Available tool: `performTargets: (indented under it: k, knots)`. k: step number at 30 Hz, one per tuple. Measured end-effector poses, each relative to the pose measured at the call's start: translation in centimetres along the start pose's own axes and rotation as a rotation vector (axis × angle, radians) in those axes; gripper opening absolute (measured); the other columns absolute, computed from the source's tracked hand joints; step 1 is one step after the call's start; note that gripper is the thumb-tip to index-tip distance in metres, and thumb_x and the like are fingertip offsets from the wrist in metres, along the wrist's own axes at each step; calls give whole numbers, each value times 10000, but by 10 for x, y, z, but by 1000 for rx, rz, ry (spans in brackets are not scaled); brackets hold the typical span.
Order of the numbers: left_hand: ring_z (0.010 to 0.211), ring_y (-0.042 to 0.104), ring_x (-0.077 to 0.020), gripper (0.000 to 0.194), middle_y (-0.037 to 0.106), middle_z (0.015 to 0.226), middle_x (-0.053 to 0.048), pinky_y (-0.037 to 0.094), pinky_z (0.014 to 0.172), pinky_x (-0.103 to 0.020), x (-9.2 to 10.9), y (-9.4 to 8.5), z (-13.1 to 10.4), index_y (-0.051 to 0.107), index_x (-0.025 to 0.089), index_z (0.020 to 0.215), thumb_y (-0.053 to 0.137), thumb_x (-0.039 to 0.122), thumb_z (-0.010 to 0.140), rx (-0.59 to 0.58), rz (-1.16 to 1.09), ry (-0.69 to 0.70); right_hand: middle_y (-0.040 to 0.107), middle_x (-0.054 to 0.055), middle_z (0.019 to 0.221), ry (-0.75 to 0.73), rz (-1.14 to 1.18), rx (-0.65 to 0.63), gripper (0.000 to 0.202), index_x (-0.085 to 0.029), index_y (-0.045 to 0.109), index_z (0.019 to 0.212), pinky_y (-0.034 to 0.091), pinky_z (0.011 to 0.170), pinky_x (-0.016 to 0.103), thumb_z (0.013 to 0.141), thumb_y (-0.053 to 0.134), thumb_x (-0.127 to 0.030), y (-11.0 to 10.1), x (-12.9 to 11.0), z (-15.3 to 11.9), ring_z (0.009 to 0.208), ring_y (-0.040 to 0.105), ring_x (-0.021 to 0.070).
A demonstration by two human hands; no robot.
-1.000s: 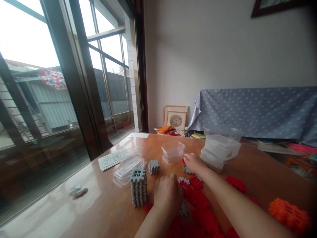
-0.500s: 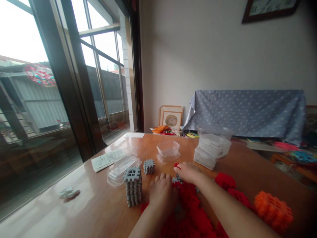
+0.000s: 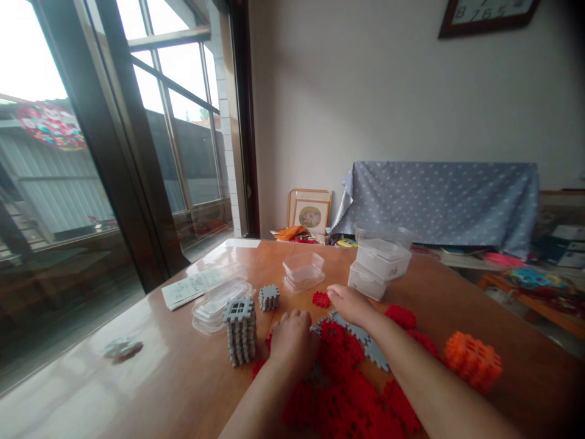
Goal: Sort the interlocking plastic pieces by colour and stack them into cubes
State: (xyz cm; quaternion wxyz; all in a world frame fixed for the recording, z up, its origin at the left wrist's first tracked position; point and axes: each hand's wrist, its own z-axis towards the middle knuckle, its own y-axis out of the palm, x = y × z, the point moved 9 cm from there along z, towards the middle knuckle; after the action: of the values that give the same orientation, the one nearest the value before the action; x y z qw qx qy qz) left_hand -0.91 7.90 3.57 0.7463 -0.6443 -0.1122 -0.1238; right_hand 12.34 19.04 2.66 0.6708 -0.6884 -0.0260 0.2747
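Note:
A pile of red interlocking building tiles lies on the table in front of me, with grey tiles showing at its edge. My left hand is curled down at the pile's left side; its fingertips and whatever they grip are hidden. Beyond the pile, my right hand is closed, its fingertips at the right edge of a small red tile low over or on the table. Left of my left hand stand a tall stack of grey window tiles and a shorter grey stack.
Clear lids and a paper sheet lie at the left. A clear tub stands at the back, white boxes right of it. An orange tile stack is at the right, a small pale packet at far left.
My right hand has shifted slightly, and the red tile at its fingertips now shows fully. More grey tiles show beneath my right forearm. The view has turned slightly right.

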Motion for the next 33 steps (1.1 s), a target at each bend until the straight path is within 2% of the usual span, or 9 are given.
performTargets:
  k: [4,9,13,17,22,27,30,33]
  knots:
    - [974,603,-287,198,675,1053,-111,411,797,-366,0,6,1,657,219,966,514,281,844,-13,-8,25,744,107,1153,-52,38,-44,380,-206,680,1205,408,930,305,980,404,-339,13,-18,10,1093,648,228]
    - [938,622,-275,175,686,1017,-109,406,754,-341,-2,11,2,644,214,932,502,269,845,-30,-34,15,749,103,1169,-82,68,-83,332,-222,711,1160,430,950,324,949,476,-326,25,-31,-7,1098,667,241]
    - [907,627,-247,154,694,998,-102,388,712,-307,-2,10,2,630,206,918,503,256,846,-31,-49,17,721,86,1253,-56,95,-37,397,-240,658,1281,425,989,314,969,435,-344,15,-22,-27,1172,641,230]
    - [872,622,-224,176,698,976,-92,387,690,-292,0,7,3,634,201,925,481,279,886,-36,-73,16,701,111,1286,42,101,28,488,-202,581,1384,404,1037,320,1016,291,-337,4,5,-38,1230,613,225]
    - [963,612,-259,209,684,1063,-113,418,779,-322,7,8,3,665,202,983,503,295,891,-9,-99,89,665,172,1332,156,94,23,502,-165,523,1438,434,1021,394,985,381,-327,10,30,-58,1225,622,284]
    - [958,615,-273,179,684,1034,-109,421,779,-328,15,15,0,669,213,964,560,302,852,-38,-122,176,618,164,1402,129,132,15,514,-163,510,1452,419,1063,395,965,424,-305,13,20,-82,1290,580,282]
    - [903,620,-258,136,684,979,-95,413,759,-321,20,15,-2,649,211,889,570,312,843,-49,-96,212,575,162,1450,90,161,33,521,-141,496,1459,388,1107,386,967,407,-288,5,10,-95,1339,536,268]
    - [883,619,-246,126,678,972,-91,408,741,-309,23,14,-3,638,208,871,564,307,848,-48,-98,232,600,149,1425,54,179,48,504,-159,519,1438,393,1103,372,962,426,-297,-4,2,-113,1318,553,261]
